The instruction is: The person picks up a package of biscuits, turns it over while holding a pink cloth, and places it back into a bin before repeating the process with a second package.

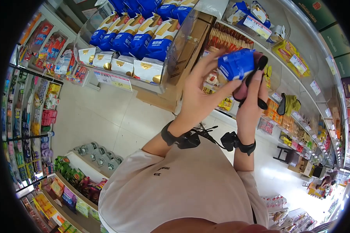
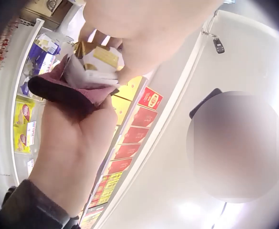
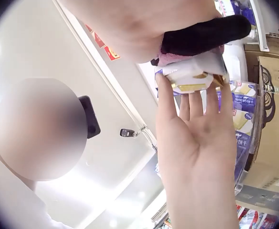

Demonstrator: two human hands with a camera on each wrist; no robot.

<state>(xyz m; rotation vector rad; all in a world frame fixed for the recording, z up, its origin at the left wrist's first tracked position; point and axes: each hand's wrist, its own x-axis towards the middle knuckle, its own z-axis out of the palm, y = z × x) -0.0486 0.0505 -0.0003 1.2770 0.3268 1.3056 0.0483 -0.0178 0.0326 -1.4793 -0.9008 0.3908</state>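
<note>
A blue, white and gold packet point(image 1: 237, 65) is gripped by my left hand point(image 1: 198, 87), its fingers and thumb around the sides. My right hand point(image 1: 252, 103) holds a pink and black cloth-like item point(image 1: 241, 91) against the packet's right side. In the left wrist view, the packet's white and gold face point(image 2: 99, 64) lies between my left hand point(image 2: 153, 36) and the pink and black item point(image 2: 65, 95). The right wrist view has my left fingertips on the packet point(image 3: 192, 75), below the black part point(image 3: 201, 37) under my right hand point(image 3: 139, 28). My right fingers are partly hidden.
Similar blue packets point(image 1: 138, 39) stand in a clear bin at the upper left, beside a cardboard box point(image 1: 182, 58). Shelves with price tags point(image 1: 298, 64) curve along the right. Low shelves of snacks point(image 1: 76, 174) stand at the lower left, on a tiled floor point(image 1: 93, 120).
</note>
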